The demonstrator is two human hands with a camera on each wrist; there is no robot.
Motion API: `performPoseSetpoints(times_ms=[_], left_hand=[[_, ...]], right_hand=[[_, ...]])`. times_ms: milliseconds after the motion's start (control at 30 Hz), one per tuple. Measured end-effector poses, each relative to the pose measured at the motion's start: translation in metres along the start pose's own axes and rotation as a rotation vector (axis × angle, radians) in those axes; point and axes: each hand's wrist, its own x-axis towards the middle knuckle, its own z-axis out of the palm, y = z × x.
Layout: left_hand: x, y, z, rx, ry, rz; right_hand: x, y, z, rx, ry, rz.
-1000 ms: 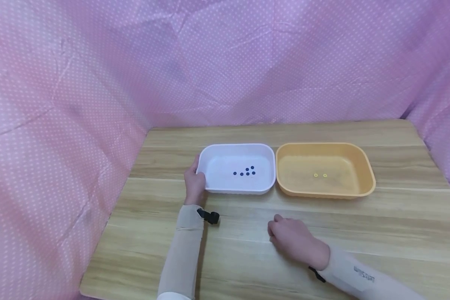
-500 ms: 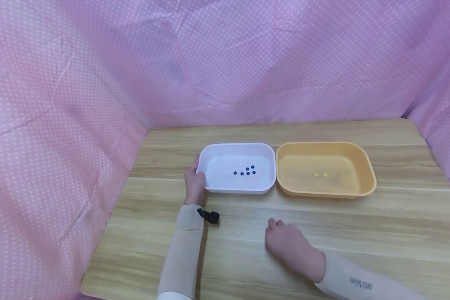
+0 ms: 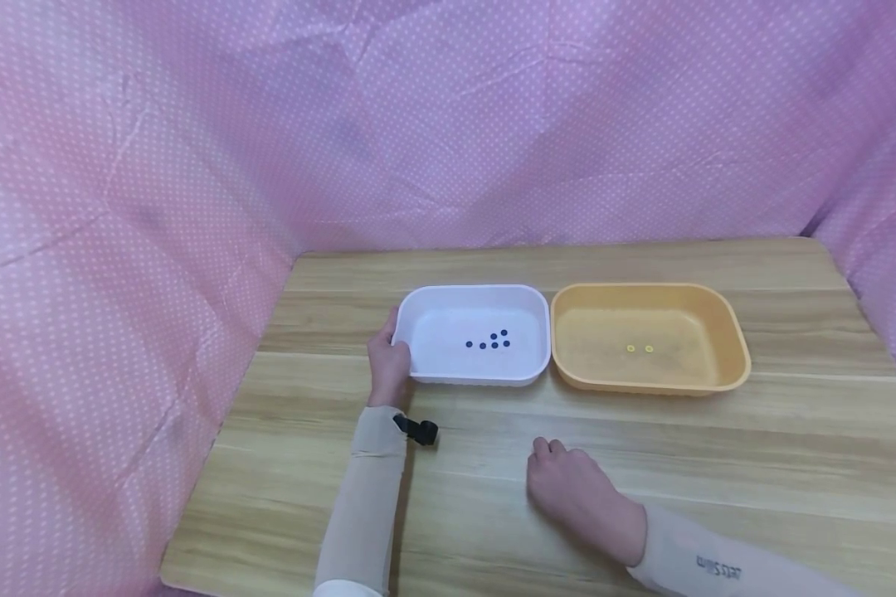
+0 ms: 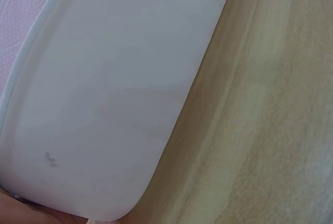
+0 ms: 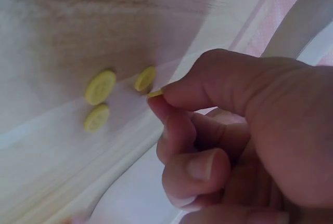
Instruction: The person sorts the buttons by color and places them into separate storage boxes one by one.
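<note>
My left hand (image 3: 388, 363) grips the left end of a white plastic basin (image 3: 426, 290), thumb near its front left corner. Several dark buttons (image 3: 483, 346) lie inside it. In the left wrist view, the white basin's outer wall (image 4: 104, 78) fills much of the frame. Nearer the front, my right hand (image 3: 578, 497) is low over the table. In the right wrist view, its thumb and index finger pinch a yellow button (image 5: 155, 93). Three more yellow buttons (image 5: 101, 87) lie on the wood close by; the hand hides them in the head view.
An orange plastic basin (image 3: 650, 386) stands right beside the white one, with two yellow buttons (image 3: 630, 348) on its floor. Both stand on a wooden table (image 3: 470, 514). Pink dotted cloth (image 3: 448, 124) hangs behind and at the sides.
My right hand has shifted slightly left and toward the front, and its wrist has turned a little. The left hand and both basins stay nearly in place.
</note>
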Motion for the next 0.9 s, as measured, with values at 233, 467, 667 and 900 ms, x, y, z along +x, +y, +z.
performPoseSetpoints(times_ms=[233,467,667,900], left_hand=[[-0.001,0.001,0.000,0.011,-0.001,-0.005],[-0.001,0.002,-0.001,0.027,-0.004,-0.014],[-0.002,0.000,0.000,-0.025,-0.005,-0.032],[-0.001,-0.001,0.000,-0.008,-0.004,-0.032]], right_hand=[[-0.002,0.005,-0.001,0.050,-0.058,0.021],[0.002,0.025,-0.012,0.322,-0.100,0.093],[0.007,0.056,-0.027,0.673,-0.123,0.249],[0.006,0.092,-0.035,1.038,-0.002,0.367]])
